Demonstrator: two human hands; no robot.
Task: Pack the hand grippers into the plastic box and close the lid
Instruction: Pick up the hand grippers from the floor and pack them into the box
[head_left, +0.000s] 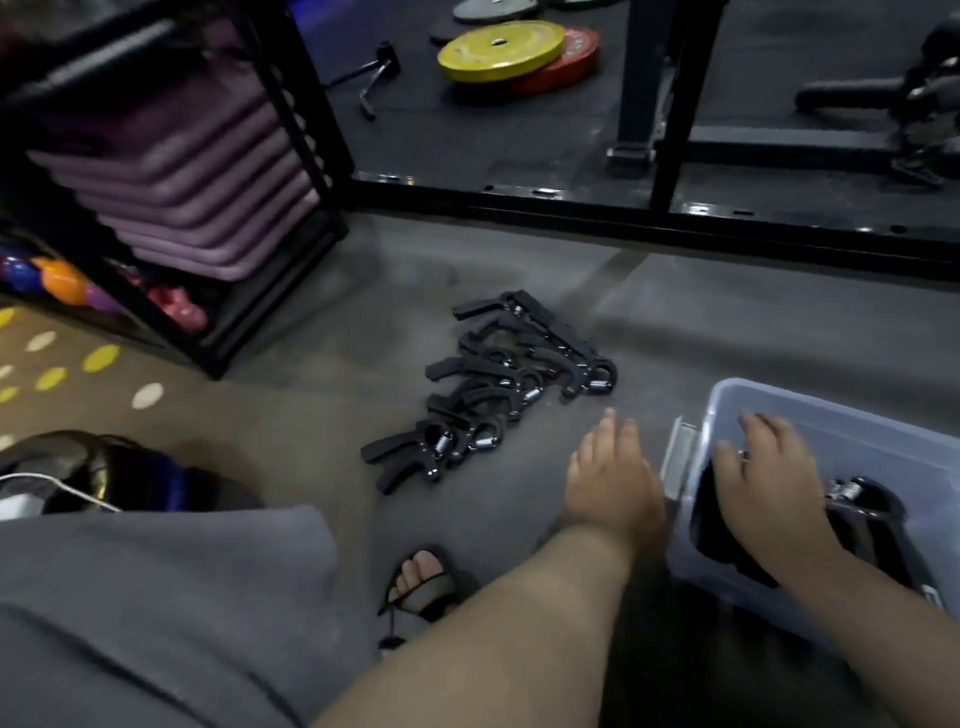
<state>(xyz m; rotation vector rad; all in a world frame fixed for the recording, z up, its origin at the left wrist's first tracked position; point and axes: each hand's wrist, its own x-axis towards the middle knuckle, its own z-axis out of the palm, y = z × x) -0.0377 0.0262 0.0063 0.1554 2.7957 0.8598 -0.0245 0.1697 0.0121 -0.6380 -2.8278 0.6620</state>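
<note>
The left hand (608, 467) hovers just above the floor (311, 426), fingers straight and relaxed, holding nothing. It lies between the plastic box (831, 410) on its right and the pile of hand grippers (483, 397) ahead to its left, near the pile's closest end but not touching it. The right hand (763, 483) reaches inside the box with fingers spread flat, gripping nothing, over dark grippers lying there; one packed gripper (862, 499) shows its spring. The floor pile holds at least six black grippers, overlapping too much for an exact count. There is one box.
</note>
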